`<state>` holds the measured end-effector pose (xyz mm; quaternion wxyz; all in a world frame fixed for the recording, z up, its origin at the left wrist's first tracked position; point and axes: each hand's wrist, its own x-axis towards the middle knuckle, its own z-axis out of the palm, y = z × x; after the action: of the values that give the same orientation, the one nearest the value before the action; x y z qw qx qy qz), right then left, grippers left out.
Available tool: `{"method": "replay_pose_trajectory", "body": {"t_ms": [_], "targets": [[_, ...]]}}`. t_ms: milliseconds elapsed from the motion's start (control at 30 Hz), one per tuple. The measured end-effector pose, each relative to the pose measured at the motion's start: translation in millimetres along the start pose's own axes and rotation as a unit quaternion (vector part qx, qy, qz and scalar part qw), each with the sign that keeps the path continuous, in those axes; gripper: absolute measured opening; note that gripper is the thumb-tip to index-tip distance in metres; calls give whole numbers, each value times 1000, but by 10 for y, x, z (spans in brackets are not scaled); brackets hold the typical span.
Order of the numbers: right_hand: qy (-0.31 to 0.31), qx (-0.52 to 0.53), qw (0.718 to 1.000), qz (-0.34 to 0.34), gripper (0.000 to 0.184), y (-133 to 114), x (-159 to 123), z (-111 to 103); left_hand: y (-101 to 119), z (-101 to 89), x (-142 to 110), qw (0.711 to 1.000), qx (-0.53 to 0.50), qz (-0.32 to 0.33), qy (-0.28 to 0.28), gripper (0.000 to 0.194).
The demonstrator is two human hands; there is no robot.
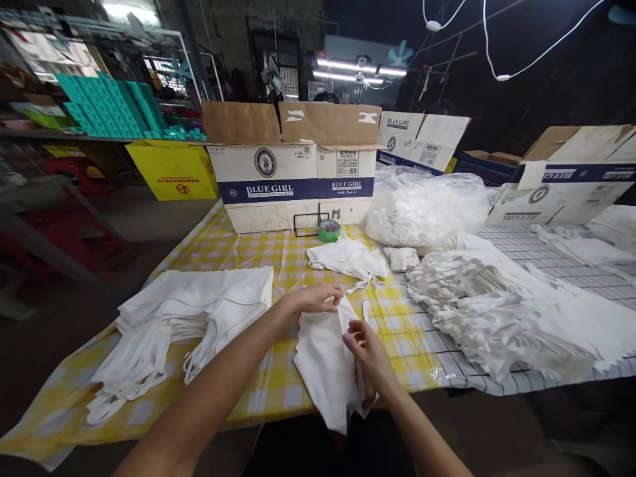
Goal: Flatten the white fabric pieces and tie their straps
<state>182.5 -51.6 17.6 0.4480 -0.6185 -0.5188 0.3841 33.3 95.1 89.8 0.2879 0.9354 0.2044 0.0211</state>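
A white fabric garment point(320, 351) lies in front of me at the table's edge, its lower end hanging over. At its top, my left hand point(318, 298) is closed, thumb and fingers pinching the cloth. My right hand point(366, 348) is curled at the garment's right side, thumb and forefinger together on its edge. Just beyond lies a crumpled white garment point(350, 257) with thin straps. To the left, a stack of white strapped garments point(199, 298) lies flat, straps hanging toward me. A large heap of white garments point(497, 298) spreads out on the right.
A yellow checked cloth point(283, 391) covers the table. Behind stand a BLUE GIRL carton point(293, 189), a roll of green tape point(328, 230) and a clear bag of white material point(427, 205). More cartons point(566, 185) are at right; a yellow bag point(173, 171) stands left.
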Motion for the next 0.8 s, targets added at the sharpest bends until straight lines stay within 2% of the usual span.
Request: {"method": "replay_pose_trajectory", "body": {"t_ms": [67, 133, 200, 267, 400, 467, 567, 633, 733, 800], "targets": [[-64, 70, 995, 8, 36, -102, -30, 64, 166, -141, -68, 997, -73, 24, 7, 8], [-147, 157, 976, 24, 32, -239, -85, 67, 325, -291, -156, 983, -182, 36, 9, 11], [-190, 230, 953, 42, 28, -373, -145, -36, 442, -435, -265, 958, -283, 33, 10, 14], [-194, 268, 941, 66, 26, -477, -181, -249, 513, -560, -385, 938, -344, 31, 37, 18], [-176, 270, 941, 107, 25, -668, -109, -851, 577, -745, -575, 913, -379, 34, 147, 26], [-157, 259, 948, 96, 22, -827, -20, -1140, 594, -821, -638, 909, -377, 30, 178, 28], [-127, 251, 958, 55, 19, -1144, 114, -1457, 587, -921, -731, 909, -371, 3, 189, 28], [-119, 253, 960, 34, 20, -1338, 193, -1570, 554, -966, -802, 914, -367, -23, 171, 33], [-140, 253, 956, 39, 20, -1492, 343, -1603, 462, -972, -881, 940, -327, -61, 71, 35], [-163, 232, 957, 62, 21, -1513, 486, -1566, 390, -955, -899, 961, -262, -93, 15, 31]]}}
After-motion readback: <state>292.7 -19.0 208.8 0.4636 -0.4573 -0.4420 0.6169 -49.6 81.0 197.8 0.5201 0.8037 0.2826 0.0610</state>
